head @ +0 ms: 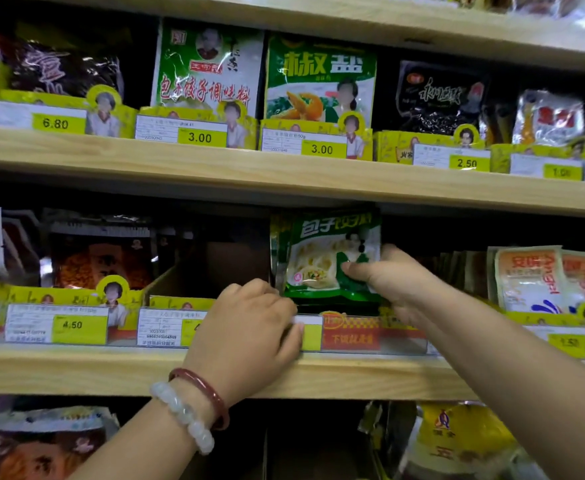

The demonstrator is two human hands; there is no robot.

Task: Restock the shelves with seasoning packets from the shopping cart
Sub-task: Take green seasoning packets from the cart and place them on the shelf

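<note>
A stack of green seasoning packets with a dumpling picture stands upright in a slot on the middle wooden shelf. My right hand grips the front packet at its lower right corner, thumb on the face. My left hand rests on the shelf's front edge just left of the packets, fingers curled over the price label strip. Its wrist wears a white bead bracelet and a red bangle. The shopping cart is out of view.
An open cardboard slot lies left of the green packets. Orange packets stand to the right, dark red ones to the left. The upper shelf holds more packets behind yellow price tags. Lower shelf goods show below.
</note>
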